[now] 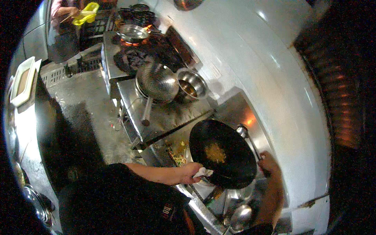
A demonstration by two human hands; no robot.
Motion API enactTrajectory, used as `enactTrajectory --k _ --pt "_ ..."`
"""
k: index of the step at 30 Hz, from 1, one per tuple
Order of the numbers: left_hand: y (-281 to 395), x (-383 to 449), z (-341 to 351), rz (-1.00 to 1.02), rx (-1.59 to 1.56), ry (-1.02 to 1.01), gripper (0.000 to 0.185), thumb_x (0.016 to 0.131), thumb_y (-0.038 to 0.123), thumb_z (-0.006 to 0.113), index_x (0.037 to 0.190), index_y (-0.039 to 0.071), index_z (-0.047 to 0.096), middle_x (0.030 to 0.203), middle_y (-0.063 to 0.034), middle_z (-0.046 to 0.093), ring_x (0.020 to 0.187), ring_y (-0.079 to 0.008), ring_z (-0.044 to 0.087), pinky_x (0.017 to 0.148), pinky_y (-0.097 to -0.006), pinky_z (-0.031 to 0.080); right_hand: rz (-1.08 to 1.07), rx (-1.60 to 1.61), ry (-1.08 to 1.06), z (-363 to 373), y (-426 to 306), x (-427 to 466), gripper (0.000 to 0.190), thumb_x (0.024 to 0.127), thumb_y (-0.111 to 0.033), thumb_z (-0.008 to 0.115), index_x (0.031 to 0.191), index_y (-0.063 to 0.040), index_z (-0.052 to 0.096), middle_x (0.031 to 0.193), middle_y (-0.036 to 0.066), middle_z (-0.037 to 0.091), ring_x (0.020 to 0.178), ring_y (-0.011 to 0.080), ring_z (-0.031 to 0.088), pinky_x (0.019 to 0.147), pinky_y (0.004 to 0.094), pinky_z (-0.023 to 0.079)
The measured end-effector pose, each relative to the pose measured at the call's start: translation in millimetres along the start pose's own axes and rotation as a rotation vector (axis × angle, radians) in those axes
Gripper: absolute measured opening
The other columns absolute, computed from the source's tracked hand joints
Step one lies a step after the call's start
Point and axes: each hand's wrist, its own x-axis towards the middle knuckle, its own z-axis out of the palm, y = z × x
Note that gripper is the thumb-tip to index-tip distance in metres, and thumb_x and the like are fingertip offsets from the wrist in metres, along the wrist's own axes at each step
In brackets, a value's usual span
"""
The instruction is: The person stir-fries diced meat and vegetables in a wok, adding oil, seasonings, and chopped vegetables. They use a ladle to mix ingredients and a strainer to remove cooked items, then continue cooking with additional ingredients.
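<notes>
A black wok is tilted in front of me, with a small heap of yellowish-brown food inside. My left hand grips the wok's near edge through a folded white cloth. On the wok's far right side, my right hand is closed around the long handle of a metal ladle, whose bowl lies just outside the wok's rim. What the wok rests on is mostly hidden beneath it. Food scraps lie beside its left rim.
A perforated metal strainer and a steel bowl of brown liquid stand on the steel counter beyond. Farther off, a pan sits over flames. Another person holds a yellow container. A metal ladle bowl lies near me.
</notes>
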Motion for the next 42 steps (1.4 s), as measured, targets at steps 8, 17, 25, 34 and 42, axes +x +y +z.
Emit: enactTrajectory --k 8,17,25,34,42 --pt "81.9 -72.5 13.5 0.148 -0.019 0.047 0.024 0.094 0.019 0.041 0.087 0.004 0.058 0.076 -0.0097 0.064 0.042 -0.0168 0.046 0.033 -0.0280 0.031 -0.119 -0.042 0.037 -52.0 -170.0 -6.6 0.051 0.078 0.000 0.067 0.123 -0.007 0.045 0.068 0.012 0.058 0.052 0.0196 0.055 0.043 0.0363 0.044" --pt "159.1 -140.1 -10.5 0.177 -0.204 -0.060 0.030 0.096 0.022 0.034 0.093 0.003 0.057 0.078 -0.0138 0.065 0.046 -0.0167 0.049 0.031 -0.0242 0.029 -0.323 -0.292 0.083 -65.1 -349.9 18.1 0.044 0.074 0.002 0.068 0.114 -0.003 0.052 0.079 0.015 0.065 0.059 0.0211 0.060 0.050 0.0368 0.048" --pt "192.9 -134.7 -55.5 0.208 -0.597 -0.439 0.026 0.089 0.023 0.043 0.099 0.004 0.058 0.066 -0.0077 0.055 0.041 -0.0129 0.040 0.034 -0.0237 0.030 -0.484 -0.771 0.236 -58.8 -483.5 28.8 0.046 0.073 0.000 0.067 0.116 0.000 0.052 0.110 0.025 0.064 0.106 0.0403 0.061 0.089 0.0454 0.049" --pt "191.2 -73.1 -86.8 0.239 -0.697 -0.648 0.012 0.083 0.014 0.052 0.089 0.005 0.058 0.079 -0.0085 0.060 0.060 -0.0203 0.054 0.055 -0.0319 0.047 -0.508 -1.013 0.390 -35.2 -563.2 1.7 0.036 0.087 -0.001 0.051 0.122 -0.004 0.048 0.105 0.027 0.064 0.099 0.0434 0.062 0.084 0.0515 0.051" --pt "195.3 -73.0 -67.5 0.189 -0.574 -0.981 0.018 0.077 0.015 0.056 0.090 0.002 0.058 0.088 -0.0123 0.063 0.067 -0.0207 0.058 0.049 -0.0270 0.044 -0.412 -0.921 0.459 -66.6 -541.8 -33.5 0.037 0.091 -0.002 0.045 0.128 -0.004 0.048 0.103 0.026 0.065 0.098 0.0425 0.063 0.085 0.0503 0.051"
